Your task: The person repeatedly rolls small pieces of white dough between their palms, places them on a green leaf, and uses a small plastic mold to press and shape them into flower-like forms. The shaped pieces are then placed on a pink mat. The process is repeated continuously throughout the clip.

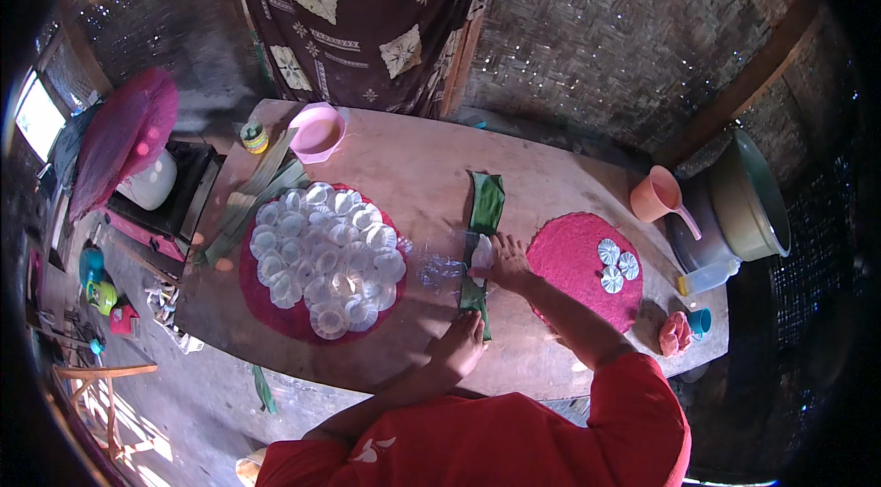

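Note:
A long green leaf strip (487, 202) lies front to back across the middle of the wooden table. On it sits a small soft white lump (482, 254), too small to name. My right hand (509, 262) is palm down beside the lump with its fingers spread, the thumb reaching over the leaf and touching the lump's near side. At the strip's near end, my left hand (459, 347) has its fingers together on the leaf, gripping its edge; the thumb is partly hidden. Between the leaf and the cups at left lies a clear plastic sheet (439, 268).
Many white fluted cups (321, 248) cover a red round mat (262, 308) at left. A second red mat (574, 257) holds three more at right. Around the edges are a pink basin (318, 131), leaf pieces (240, 207), a pink dipper (657, 196) and a large metal pot (748, 198).

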Demonstrator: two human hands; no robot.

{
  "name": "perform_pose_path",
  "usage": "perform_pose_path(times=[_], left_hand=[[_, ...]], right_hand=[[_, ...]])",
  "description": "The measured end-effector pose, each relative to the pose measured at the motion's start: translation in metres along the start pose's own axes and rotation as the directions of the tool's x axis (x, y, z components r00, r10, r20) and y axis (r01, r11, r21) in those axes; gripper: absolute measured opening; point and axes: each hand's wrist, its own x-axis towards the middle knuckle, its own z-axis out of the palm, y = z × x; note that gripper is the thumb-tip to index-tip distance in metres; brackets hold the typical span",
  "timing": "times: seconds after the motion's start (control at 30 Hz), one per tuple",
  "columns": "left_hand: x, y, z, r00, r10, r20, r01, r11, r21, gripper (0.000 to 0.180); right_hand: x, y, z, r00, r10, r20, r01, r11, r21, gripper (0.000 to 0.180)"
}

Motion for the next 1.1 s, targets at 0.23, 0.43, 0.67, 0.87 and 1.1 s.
perform_pose_path(times=[0.23, 0.43, 0.67, 0.87, 1.1], left_hand=[[-0.001, -0.002, 0.01, 0.998, 0.022, -0.059, -0.022, 1.0, -0.009, 0.053], [-0.002, -0.004, 0.014, 0.994, 0.037, -0.104, -0.038, 0.999, -0.001, 0.052], [0.007, -0.011, -0.037, 0.988, -0.153, -0.022, 0.125, 0.872, -0.473, 0.05], [0.053, -0.085, -0.091, 0.688, -0.398, -0.606, 0.004, 0.838, -0.546, 0.042], [0.064, -0.095, -0.061, 0.995, -0.075, 0.063, 0.098, 0.726, -0.681, 0.027]], right_hand=[[0.056, 0.026, -0.015, 0.997, 0.072, -0.036, -0.073, 0.997, -0.012, 0.086], [0.101, 0.045, -0.029, 0.976, 0.209, -0.054, -0.209, 0.978, 0.016, 0.083], [0.087, 0.035, -0.046, 0.992, 0.086, 0.095, -0.107, 0.963, 0.246, 0.066], [-0.017, 0.008, -0.063, 0.942, -0.26, 0.213, 0.004, 0.644, 0.765, 0.047], [-0.058, 0.032, -0.067, 0.922, 0.295, -0.252, -0.165, 0.886, 0.433, 0.036]])
